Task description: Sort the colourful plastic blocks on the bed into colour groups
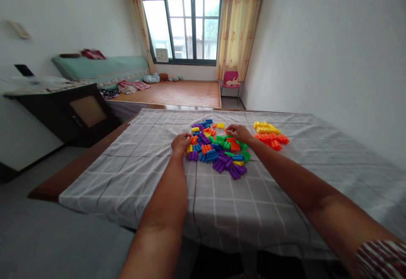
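A mixed pile of plastic toy blocks (217, 147) in purple, blue, green, orange and yellow lies on the checked tablecloth (133, 165). At the pile's left edge is my left hand (181, 143), its fingers closed at an orange block (193, 140). My right hand (239, 132) is over the far right side of the pile, thumb and fingertips pinched on a small orange block (226, 130). To the right of that hand, apart from the pile, yellow blocks (266, 127) lie grouped in rows behind a group of orange blocks (272, 140).
Beyond the table stands a low bed (187, 93) under the window. A pink chair (231, 79) holds a plush toy in the far corner. On the left is a dark cabinet (82, 112), and a white wall (333, 50) runs along the right.
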A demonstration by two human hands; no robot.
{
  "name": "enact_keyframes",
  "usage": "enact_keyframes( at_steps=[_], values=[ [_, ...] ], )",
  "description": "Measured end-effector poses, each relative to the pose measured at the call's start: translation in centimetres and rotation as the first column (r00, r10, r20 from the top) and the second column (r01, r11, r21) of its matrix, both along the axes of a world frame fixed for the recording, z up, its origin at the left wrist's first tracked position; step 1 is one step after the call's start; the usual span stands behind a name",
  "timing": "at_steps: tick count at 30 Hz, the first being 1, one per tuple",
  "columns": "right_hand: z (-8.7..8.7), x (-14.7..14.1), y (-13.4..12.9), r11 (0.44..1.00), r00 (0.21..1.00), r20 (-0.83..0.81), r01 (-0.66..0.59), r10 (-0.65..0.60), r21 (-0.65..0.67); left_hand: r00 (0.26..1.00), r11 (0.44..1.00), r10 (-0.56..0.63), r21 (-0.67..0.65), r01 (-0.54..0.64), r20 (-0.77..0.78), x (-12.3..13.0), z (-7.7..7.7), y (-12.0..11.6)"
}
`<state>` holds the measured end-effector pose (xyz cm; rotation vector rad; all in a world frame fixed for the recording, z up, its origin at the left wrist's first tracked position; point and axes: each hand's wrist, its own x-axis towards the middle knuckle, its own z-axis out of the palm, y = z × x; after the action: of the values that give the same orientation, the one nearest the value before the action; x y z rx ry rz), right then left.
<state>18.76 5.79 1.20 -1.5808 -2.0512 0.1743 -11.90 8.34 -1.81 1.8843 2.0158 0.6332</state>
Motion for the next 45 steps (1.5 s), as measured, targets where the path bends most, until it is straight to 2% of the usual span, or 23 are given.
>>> enact_keyframes(
  at_steps=[4, 7, 12, 15, 17, 20, 24, 28, 31, 34, 37, 39, 41, 43, 45],
  values=[
    [0.7, -4.1, 2.3, 0.995, 0.990, 0.101, -0.096, 0.097, -0.017, 1.000, 1.000, -0.002, 0.002, 0.002, 0.013, 0.0, 0.0, -0.1],
    [0.5, -7.0, 4.3, 0.991, 0.976, 0.186, -0.097, 0.112, -0.087, 1.000, 1.000, 0.000, 0.006, -0.001, 0.029, -0.1, 0.0, -0.2],
    [0.0, -9.0, 6.4, 0.982, 0.961, 0.249, -0.077, 0.119, -0.173, 0.999, 1.000, -0.003, 0.010, 0.002, 0.048, 0.0, 0.1, -0.4],
    [0.0, -8.2, 6.6, 0.980, 0.962, 0.245, -0.079, 0.123, -0.182, 0.998, 1.000, -0.007, 0.013, 0.006, 0.056, 0.0, 0.0, -0.4],
    [0.1, -7.0, 6.2, 0.984, 0.981, 0.177, -0.044, 0.075, -0.174, 0.998, 1.000, -0.006, 0.017, 0.005, 0.059, 0.0, -0.1, -0.3],
    [0.4, -4.9, 5.1, 0.980, 1.000, -0.020, 0.005, -0.009, -0.200, 0.998, 1.000, -0.012, 0.026, 0.010, 0.059, 0.0, -0.3, -0.1],
    [1.0, -2.3, 3.0, 0.968, 0.955, -0.295, -0.061, -0.014, -0.242, 0.999, 0.999, -0.019, 0.030, 0.018, 0.032, 0.0, -0.2, 0.0],
    [1.7, -0.2, 1.1, 0.962, 0.911, -0.409, -0.068, -0.048, -0.264, 1.000, 0.999, -0.018, 0.042, 0.018, 0.006, 0.0, -0.2, 0.0],
    [2.2, 0.7, -0.2, 0.979, 0.943, -0.325, 0.001, -0.070, -0.206, 1.000, 0.999, -0.016, 0.043, 0.016, -0.002, -0.1, -0.2, 0.1],
    [2.2, -0.1, -1.5, 0.998, 0.989, -0.150, 0.005, -0.015, -0.063, 1.000, 0.999, -0.026, 0.044, 0.026, -0.006, -0.1, -0.3, 0.2],
    [1.9, -3.0, -3.4, 0.984, 0.984, 0.033, -0.177, 0.176, 0.029, 0.999, 0.999, -0.027, 0.040, 0.028, -0.026, -0.1, -0.3, 0.2],
    [1.6, -5.5, -4.7, 0.932, 0.924, 0.147, -0.361, 0.354, 0.025, 0.999, 0.999, -0.030, 0.034, 0.031, -0.038, -0.1, -0.3, 0.2],
    [1.4, -7.7, -5.7, 0.858, 0.830, 0.247, -0.513, 0.500, -0.013, 0.999, 0.999, -0.036, 0.034, 0.037, -0.037, -0.1, -0.3, 0.0],
    [1.4, -9.0, -5.9, 0.824, 0.775, 0.309, -0.564, 0.551, -0.056, 0.999, 0.998, -0.043, 0.040, 0.044, -0.028, -0.1, -0.2, -0.1],
    [1.4, -9.1, -5.4, 0.850, 0.796, 0.317, -0.524, 0.515, -0.064, 0.999, 0.998, -0.045, 0.043, 0.045, -0.014, -0.1, -0.1, -0.3]
  ],
)
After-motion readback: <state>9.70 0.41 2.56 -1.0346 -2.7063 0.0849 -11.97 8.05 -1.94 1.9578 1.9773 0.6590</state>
